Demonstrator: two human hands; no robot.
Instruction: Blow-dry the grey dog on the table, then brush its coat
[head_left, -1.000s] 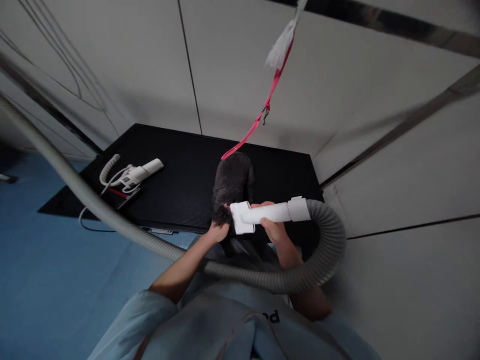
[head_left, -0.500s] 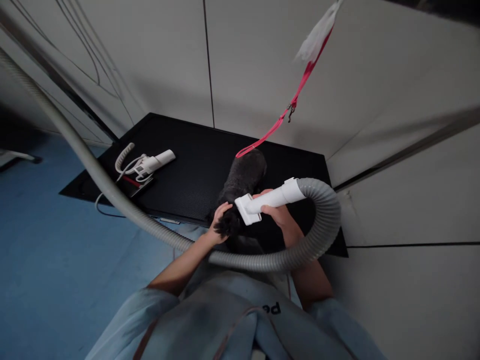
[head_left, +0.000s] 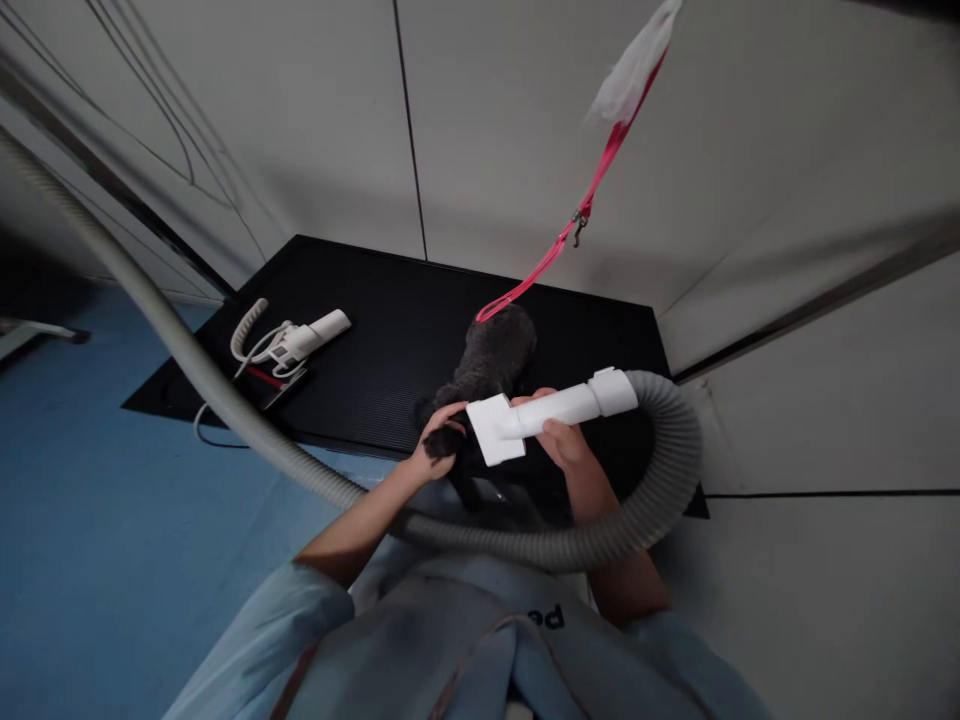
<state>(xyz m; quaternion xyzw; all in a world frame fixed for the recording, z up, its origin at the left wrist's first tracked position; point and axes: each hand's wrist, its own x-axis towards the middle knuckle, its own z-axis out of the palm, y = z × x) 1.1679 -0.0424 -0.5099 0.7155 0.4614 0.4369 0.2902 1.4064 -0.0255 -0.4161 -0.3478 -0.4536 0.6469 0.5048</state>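
Note:
A small dark grey dog (head_left: 495, 350) is on the black grooming table, its head toward me at the near edge. My left hand (head_left: 437, 450) curls around the dog's dark furry head. In my right hand (head_left: 559, 435) is a white dryer nozzle (head_left: 559, 408), gripped around its tube. The nozzle's wide flat end points left, close beside the dog's head; I cannot tell whether it touches the fur. From its back end a grey corrugated hose (head_left: 671, 440) bends round and crosses under my forearms to the upper left.
A white handheld device with a coiled cord (head_left: 311, 338) lies on the left of the black table (head_left: 367, 290). A pink leash loop (head_left: 540, 268) with a metal clip hangs above the dog. A pale wall (head_left: 330, 120) stands behind the table.
The nozzle has turned so its flat top faces me more, and its hose end has shifted right. My left hand and the dog's head have moved slightly left.

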